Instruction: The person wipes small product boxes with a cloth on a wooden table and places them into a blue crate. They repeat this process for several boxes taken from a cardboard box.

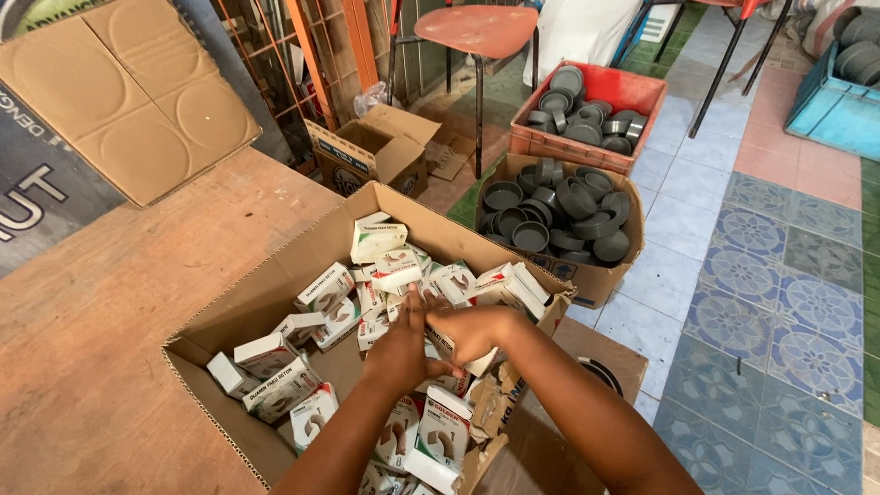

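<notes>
A large open cardboard box [275, 284] sits on a wooden table and holds several small white cartons [323, 290] with red and green print. Both my hands reach into its right side. My left hand [401, 346] is over the cartons with fingers pointing forward, touching the pile. My right hand [472, 332] is curled against a carton [477, 365] near the box's right wall, fingers meeting those of the left hand. Exactly what each hand grips is hidden by the fingers.
The wooden table [101, 321] stretches left. On the tiled floor stand a cardboard box [600, 275] and a red crate [632, 92] of grey round caps, a small open box [376, 151], a red stool [477, 32] and a blue crate [830, 110].
</notes>
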